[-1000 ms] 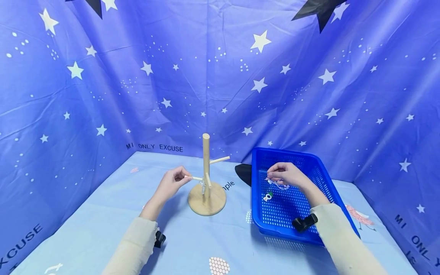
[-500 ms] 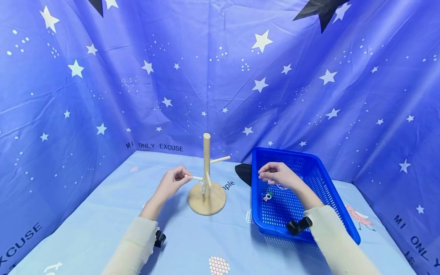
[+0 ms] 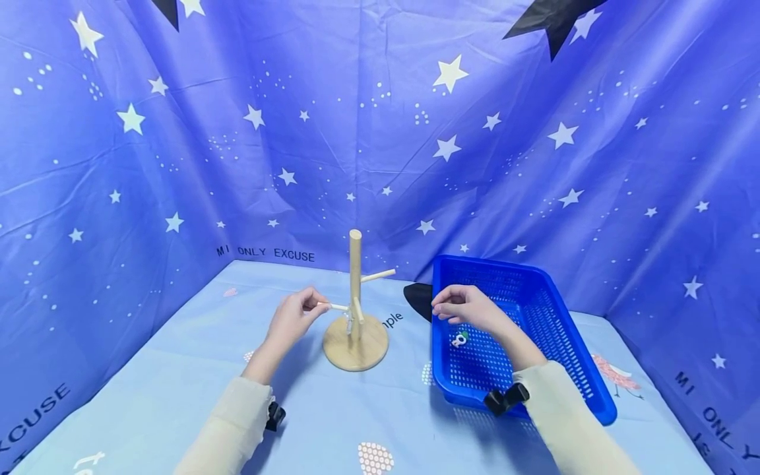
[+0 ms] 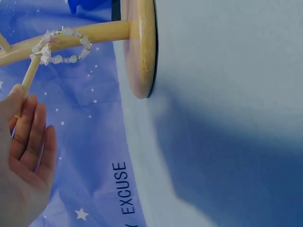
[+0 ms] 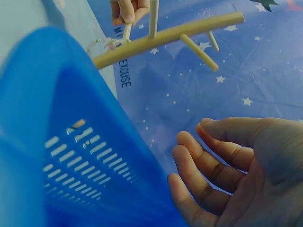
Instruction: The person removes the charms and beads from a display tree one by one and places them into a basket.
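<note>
My left hand (image 3: 295,315) pinches the outer end of a thin wooden peg (image 4: 29,78) between thumb and finger. The peg juts from the upright post of a round-based wooden stand (image 3: 355,264). Hanging on it, close to the post, is a beaded bracelet (image 4: 71,59) of pale pink and clear beads with small green bits. My right hand (image 3: 469,307) hovers over the left rim of the blue perforated basket (image 3: 441,369). Its fingers are loosely bent, and nothing shows between them in the right wrist view. A small white-and-green trinket (image 3: 460,339) lies in the basket.
Other pegs branch from the post, one pointing right (image 3: 379,275) and one toward me (image 3: 358,311). The stand's round base (image 3: 338,353) rests on a light-blue printed cloth (image 3: 309,422). A star-patterned blue curtain (image 3: 332,132) closes off the back and sides.
My right hand has moved left, from above the basket's interior to its left rim. The bracelet seen inside the basket earlier is out of sight now. My left hand stays on the peg.
</note>
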Tool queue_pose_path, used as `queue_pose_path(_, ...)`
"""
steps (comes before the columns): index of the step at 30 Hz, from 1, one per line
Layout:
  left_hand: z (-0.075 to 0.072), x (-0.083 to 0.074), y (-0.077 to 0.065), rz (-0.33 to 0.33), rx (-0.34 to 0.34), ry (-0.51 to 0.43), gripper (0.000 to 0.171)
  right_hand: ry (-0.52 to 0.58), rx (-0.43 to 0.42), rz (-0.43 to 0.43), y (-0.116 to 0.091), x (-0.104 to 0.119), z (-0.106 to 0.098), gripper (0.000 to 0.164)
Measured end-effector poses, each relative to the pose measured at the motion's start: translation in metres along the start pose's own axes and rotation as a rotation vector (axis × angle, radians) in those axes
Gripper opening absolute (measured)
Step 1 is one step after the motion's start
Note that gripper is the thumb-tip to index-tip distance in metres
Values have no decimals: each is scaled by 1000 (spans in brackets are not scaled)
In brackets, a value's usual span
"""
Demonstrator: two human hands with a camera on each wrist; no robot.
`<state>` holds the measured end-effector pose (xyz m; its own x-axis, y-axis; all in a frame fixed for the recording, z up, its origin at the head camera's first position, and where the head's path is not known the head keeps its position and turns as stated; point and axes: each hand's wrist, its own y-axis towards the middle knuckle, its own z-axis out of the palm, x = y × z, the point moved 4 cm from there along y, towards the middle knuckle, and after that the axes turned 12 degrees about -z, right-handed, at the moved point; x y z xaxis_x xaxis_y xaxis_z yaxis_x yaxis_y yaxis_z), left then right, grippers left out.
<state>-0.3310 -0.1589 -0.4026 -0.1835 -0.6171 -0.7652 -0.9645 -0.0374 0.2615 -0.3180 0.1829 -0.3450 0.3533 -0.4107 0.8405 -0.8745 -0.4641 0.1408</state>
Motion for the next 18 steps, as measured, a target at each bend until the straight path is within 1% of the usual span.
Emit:
queue_pose_path(2, -2, -3, -3, 5, -40, 63, 13, 5, -3, -3, -1, 2, 2, 23)
queue_pose_path(5, -4, -8, -8, 36, -104, 148, 13, 18, -4, -8, 0, 3, 7, 21)
queue_pose_path(9, -4, -17, -17, 121, -190, 272, 11, 25, -3, -18, 2, 4, 14, 20)
queue_pose_path(12, -2, -25, -22, 141, -213, 381, 13, 28, -2, -29, 4, 5, 21, 20)
queue_pose_path(15, 2, -35, -27, 136, -209, 486, 16, 49, -4, -37, 5, 6, 28, 19)
queue_pose_path(18, 6, -48, -33, 128, -222, 564, 20, 63, 4, -49, 6, 10, 36, 21)
